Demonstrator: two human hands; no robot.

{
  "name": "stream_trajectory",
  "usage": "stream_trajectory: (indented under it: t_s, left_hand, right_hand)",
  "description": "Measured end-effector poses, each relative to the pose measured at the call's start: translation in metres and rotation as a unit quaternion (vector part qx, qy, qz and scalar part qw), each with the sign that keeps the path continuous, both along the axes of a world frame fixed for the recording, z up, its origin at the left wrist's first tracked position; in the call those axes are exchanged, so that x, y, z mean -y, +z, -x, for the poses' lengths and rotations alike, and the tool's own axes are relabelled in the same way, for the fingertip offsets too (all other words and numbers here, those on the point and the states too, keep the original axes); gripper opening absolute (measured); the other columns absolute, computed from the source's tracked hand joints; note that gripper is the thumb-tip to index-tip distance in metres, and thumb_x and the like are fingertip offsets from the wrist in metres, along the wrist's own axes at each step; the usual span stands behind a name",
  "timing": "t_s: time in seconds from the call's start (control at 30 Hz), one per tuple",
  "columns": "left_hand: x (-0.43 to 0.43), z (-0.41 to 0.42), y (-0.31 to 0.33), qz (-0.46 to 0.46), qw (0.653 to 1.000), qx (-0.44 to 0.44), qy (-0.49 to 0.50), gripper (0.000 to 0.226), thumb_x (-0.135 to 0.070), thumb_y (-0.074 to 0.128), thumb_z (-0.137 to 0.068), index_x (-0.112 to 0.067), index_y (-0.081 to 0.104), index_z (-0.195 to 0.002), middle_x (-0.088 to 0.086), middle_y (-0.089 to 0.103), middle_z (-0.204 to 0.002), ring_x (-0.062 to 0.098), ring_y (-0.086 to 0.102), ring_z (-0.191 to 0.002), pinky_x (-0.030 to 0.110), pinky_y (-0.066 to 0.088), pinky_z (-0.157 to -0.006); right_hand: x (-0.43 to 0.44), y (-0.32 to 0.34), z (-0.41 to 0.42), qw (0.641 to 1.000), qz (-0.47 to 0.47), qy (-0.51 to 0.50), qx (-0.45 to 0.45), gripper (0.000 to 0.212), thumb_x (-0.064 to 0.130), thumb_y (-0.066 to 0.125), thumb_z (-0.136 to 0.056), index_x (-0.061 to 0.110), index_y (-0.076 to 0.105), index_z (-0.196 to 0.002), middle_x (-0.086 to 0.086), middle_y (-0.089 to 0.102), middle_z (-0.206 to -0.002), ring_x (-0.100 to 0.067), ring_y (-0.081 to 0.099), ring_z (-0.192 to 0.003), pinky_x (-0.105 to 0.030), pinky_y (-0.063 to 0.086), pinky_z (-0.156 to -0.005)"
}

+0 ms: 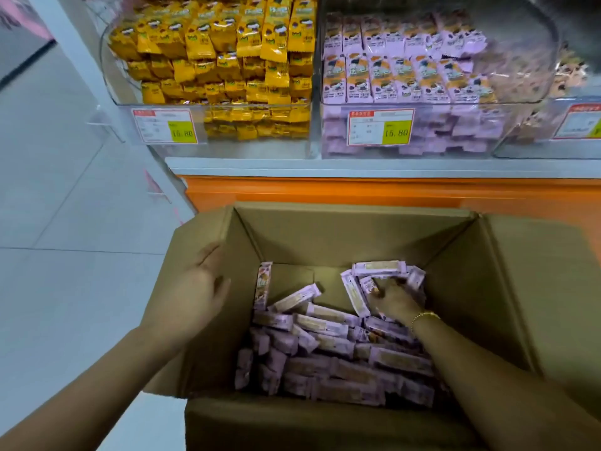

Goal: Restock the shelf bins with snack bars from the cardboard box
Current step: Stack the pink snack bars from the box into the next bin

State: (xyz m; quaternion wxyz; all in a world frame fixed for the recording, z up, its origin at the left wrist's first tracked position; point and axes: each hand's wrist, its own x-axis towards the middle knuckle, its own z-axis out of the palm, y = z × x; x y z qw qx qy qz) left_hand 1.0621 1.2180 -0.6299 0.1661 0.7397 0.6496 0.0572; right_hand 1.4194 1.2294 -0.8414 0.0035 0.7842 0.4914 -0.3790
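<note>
An open cardboard box (325, 236) stands on the floor below the shelf, its bottom covered with several purple-wrapped snack bars (328, 349). My right hand (395, 299) reaches deep into the box at the far right and its fingers curl round a bunch of purple bars (380, 270). My left hand (198, 288) lies with relaxed fingers against the box's left flap, holding nothing. On the shelf above, a clear bin (406, 148) holds rows of the same purple bars.
Left of the purple bin stands a clear bin of yellow packets (227, 60). A third bin (572, 125) shows at the right edge. An orange shelf front (357, 190) runs just behind the box. White tiled floor (65, 206) stretches to the left.
</note>
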Motion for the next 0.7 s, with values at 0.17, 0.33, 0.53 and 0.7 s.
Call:
stream_trajectory:
  t_s: [0.17, 0.33, 0.53, 0.7]
  left_hand:
    - [-0.014, -0.002, -0.004, 0.005, 1.0, 0.009, 0.011, 0.062, -0.021, 0.058, -0.091, -0.007, 0.032, -0.145, 0.011, 0.027, -0.154, 0.032, 0.048, -0.126, 0.033, 0.038, -0.102]
    - [-0.024, 0.0, -0.008, 0.005, 1.0, -0.014, 0.002, 0.065, -0.02, 0.059, -0.089, -0.004, 0.03, -0.146, 0.015, 0.027, -0.152, 0.034, 0.047, -0.126, 0.032, 0.038, -0.1]
    - [-0.031, -0.005, -0.003, -0.002, 1.0, -0.016, 0.008, 0.06, -0.02, 0.057, -0.091, -0.004, 0.034, -0.143, 0.014, 0.031, -0.15, 0.035, 0.053, -0.116, 0.034, 0.042, -0.096]
    - [-0.03, -0.031, 0.006, 0.021, 1.0, 0.002, 0.006, 0.056, -0.025, 0.053, -0.094, -0.01, 0.035, -0.145, 0.004, 0.028, -0.154, 0.019, 0.041, -0.131, 0.021, 0.033, -0.1]
  right_hand:
    - [0.012, -0.005, 0.032, 0.995, -0.065, -0.025, 0.074, 0.082, 0.055, 0.076, -0.064, 0.005, 0.05, -0.123, -0.018, 0.06, -0.118, -0.033, 0.057, -0.109, -0.037, 0.048, -0.086]
    - [0.002, -0.015, 0.051, 0.98, -0.041, 0.048, 0.187, 0.093, 0.064, 0.07, -0.068, 0.002, 0.037, -0.129, -0.017, 0.046, -0.127, -0.03, 0.047, -0.115, -0.035, 0.042, -0.092]
    - [-0.014, -0.016, 0.057, 0.984, -0.031, 0.013, 0.172, 0.059, 0.031, 0.069, -0.078, 0.004, 0.041, -0.123, -0.016, 0.05, -0.125, -0.029, 0.052, -0.113, -0.032, 0.046, -0.087]
    - [-0.021, 0.026, 0.058, 0.999, -0.02, 0.025, 0.031, 0.052, 0.052, 0.067, -0.067, 0.017, 0.049, -0.101, -0.007, 0.065, -0.104, -0.023, 0.062, -0.092, -0.025, 0.044, -0.066]
